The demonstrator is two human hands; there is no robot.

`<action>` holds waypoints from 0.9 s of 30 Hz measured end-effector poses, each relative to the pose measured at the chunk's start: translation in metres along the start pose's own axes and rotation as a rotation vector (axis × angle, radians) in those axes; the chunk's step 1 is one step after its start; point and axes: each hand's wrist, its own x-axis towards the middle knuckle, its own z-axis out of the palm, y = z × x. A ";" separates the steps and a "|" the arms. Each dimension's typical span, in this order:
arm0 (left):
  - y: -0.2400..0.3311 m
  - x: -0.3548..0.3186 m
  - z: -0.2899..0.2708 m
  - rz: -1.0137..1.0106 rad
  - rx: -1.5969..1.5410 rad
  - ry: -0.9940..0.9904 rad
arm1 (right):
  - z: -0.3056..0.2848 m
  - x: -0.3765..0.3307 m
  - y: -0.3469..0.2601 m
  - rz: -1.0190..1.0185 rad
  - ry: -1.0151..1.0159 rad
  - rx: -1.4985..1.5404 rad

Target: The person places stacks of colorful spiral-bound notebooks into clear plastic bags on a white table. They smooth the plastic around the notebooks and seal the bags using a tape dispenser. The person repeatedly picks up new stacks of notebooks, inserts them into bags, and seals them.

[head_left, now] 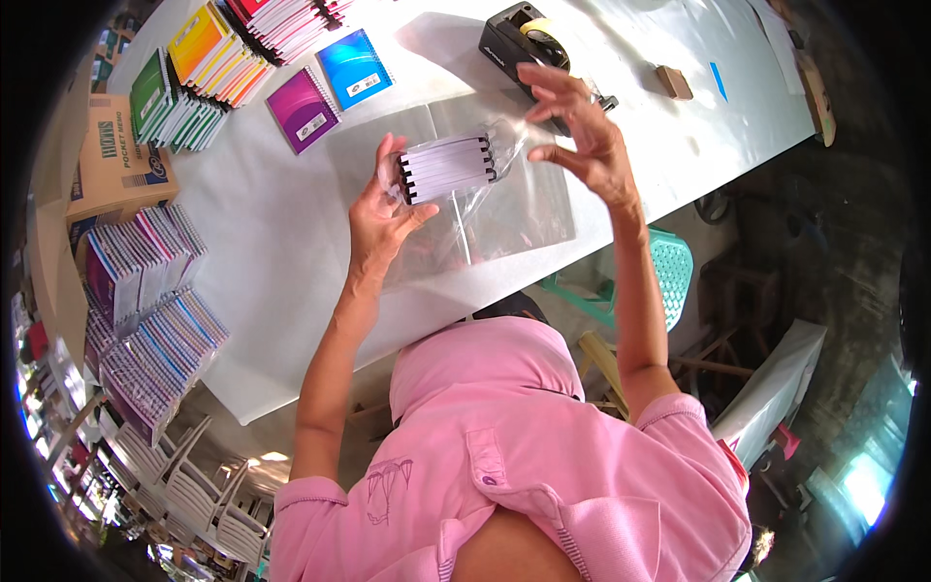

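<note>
My left hand (378,221) grips a stack of small spiral notebooks (448,171) by its left end, thumb at the near side and fingers at the far side. Pale page edges and dark bindings face up. Clear plastic (506,145) wraps the stack and sticks out loosely from its right end. My right hand (593,145) is raised just right of that plastic, thumb and fingers spread apart. Beyond its fingertips stands a black tape dispenser (502,47) with a roll of tape. Under the stack, flat clear plastic bags (524,228) lie on the white-covered table (267,252).
A purple notebook (303,109) and a blue notebook (354,70) lie at the far left. Green (160,102), yellow (208,48) and red piles stand behind them. A cardboard box (116,160) and more stacked notebooks (160,349) line the left edge. A small brown block (674,82) sits far right.
</note>
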 end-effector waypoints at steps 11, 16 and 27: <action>0.003 0.004 -0.020 0.214 0.464 -0.022 | 0.063 -0.038 0.037 0.112 0.043 0.040; 0.021 0.020 -0.022 0.390 0.858 -0.160 | 0.068 -0.030 0.032 -0.011 0.061 -0.097; 0.023 0.054 -0.030 0.363 0.723 -0.237 | 0.064 -0.004 0.020 0.171 0.060 -0.105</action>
